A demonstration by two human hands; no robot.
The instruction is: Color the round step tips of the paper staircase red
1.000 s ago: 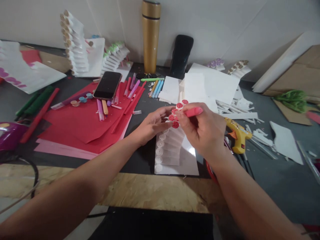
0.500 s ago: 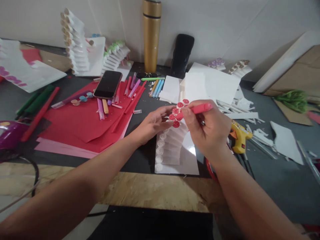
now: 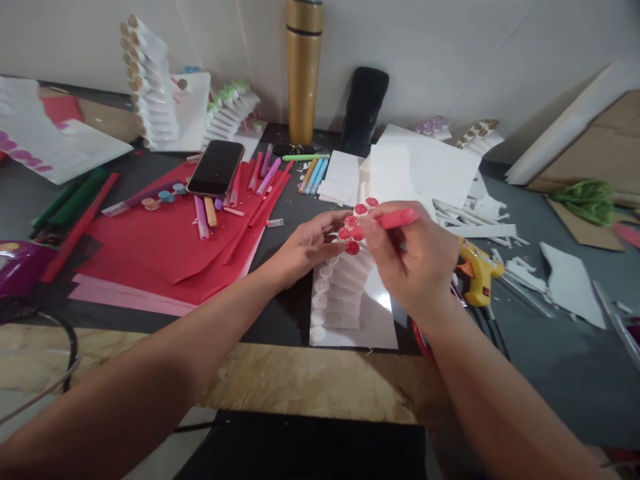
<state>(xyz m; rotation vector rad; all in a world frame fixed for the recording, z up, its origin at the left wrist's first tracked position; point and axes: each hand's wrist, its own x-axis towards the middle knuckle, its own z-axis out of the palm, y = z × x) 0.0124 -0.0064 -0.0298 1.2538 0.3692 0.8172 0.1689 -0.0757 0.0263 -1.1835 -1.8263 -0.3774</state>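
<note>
A paper model (image 3: 345,293) made of rolled white paper tubes stands in front of me on a white card base (image 3: 377,327). Several tube ends at its top (image 3: 352,248) are coloured red, while those lower down are white. My left hand (image 3: 313,247) steadies the upper tubes, thumb on the near side and fingers partly hidden behind. In my right hand (image 3: 413,250) is a red marker (image 3: 395,219), pinched between thumb and fingers. Its tip is at one of the red ends; the fingers partly hide the contact.
Red paper sheets (image 3: 165,240) with a phone (image 3: 217,168) and several markers lie to the left. A gold bottle (image 3: 303,73) and a black case (image 3: 365,110) stand at the wall. To the right are a yellow glue gun (image 3: 480,273) and paper scraps (image 3: 523,273).
My right hand and the marker have shifted very slightly left, with the marker tilting a little lower. My left hand and the paper model stay in place.
</note>
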